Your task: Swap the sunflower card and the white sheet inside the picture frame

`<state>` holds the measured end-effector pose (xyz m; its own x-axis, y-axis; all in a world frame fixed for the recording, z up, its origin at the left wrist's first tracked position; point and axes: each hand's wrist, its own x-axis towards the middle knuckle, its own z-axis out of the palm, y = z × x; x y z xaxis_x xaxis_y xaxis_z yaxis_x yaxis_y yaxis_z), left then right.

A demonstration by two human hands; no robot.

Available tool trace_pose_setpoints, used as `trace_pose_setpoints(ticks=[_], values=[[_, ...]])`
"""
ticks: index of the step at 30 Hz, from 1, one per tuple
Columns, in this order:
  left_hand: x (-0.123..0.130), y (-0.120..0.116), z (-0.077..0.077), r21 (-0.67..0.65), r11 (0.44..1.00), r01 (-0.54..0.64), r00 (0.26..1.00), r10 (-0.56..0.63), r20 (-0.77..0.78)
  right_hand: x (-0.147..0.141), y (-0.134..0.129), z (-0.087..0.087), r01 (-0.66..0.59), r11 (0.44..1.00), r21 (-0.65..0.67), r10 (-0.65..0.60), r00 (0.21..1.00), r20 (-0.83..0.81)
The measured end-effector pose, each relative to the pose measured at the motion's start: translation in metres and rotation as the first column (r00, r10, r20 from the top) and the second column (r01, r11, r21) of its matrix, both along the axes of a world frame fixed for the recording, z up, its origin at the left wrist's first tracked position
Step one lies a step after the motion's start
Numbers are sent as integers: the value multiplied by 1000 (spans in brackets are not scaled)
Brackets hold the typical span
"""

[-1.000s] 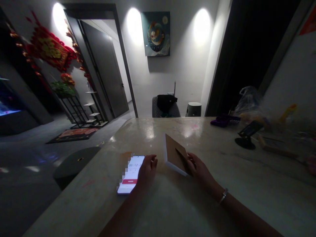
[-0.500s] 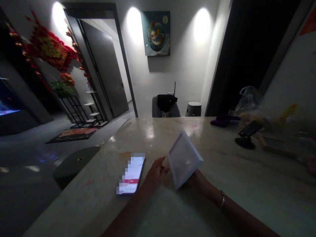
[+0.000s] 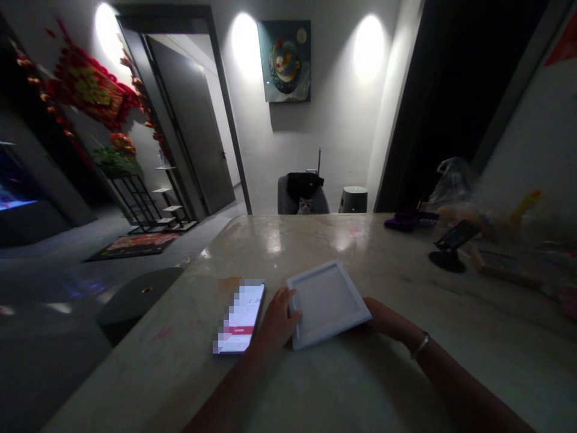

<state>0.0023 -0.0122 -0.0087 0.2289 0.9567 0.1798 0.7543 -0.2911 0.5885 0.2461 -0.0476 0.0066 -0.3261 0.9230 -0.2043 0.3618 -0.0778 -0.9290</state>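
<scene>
A white square frame lies nearly flat on the pale marble counter, its shallow recessed face turned up. My left hand is at its left side, with the fingertips against the rim. My right hand meets its right edge, and the fingers are hidden behind the frame. Left of my left hand lies a phone with a lit, pixelated screen, not touched by my palm as far as I can see.
Towards the right of the counter stand a black phone stand, a purple item and a plastic bag. A dark round stool stands below the counter's left edge. A cat sits on a grey chair beyond the far edge.
The frame has turned from showing its brown back, through a tilted pose, to lying white side up. My hands have moved to its opposite sides.
</scene>
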Motion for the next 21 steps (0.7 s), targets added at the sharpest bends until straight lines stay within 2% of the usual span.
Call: trace_pose_setpoints(ticks=[2, 5, 12, 17, 21], values=[[-1, 1, -1, 13, 1000, 5, 1000, -5, -9, 9, 7, -1, 129, 990, 58, -136, 981, 136], [-3, 1, -3, 27, 999, 28, 999, -27, -24, 17, 15, -6, 209, 975, 77, -220, 952, 210], [-1, 1, 0, 24, 999, 25, 1000, -25, -17, 11, 17, -10, 270, 939, 212, -324, 901, 289], [1, 0, 9, 70, 998, 6, 993, -14, 114, 10, 18, -11, 269, 914, 305, -365, 873, 324], [2, -3, 15, -4, 999, 48, 971, -45, 235, 9, 20, -10, 263, 890, 373, -391, 861, 325]])
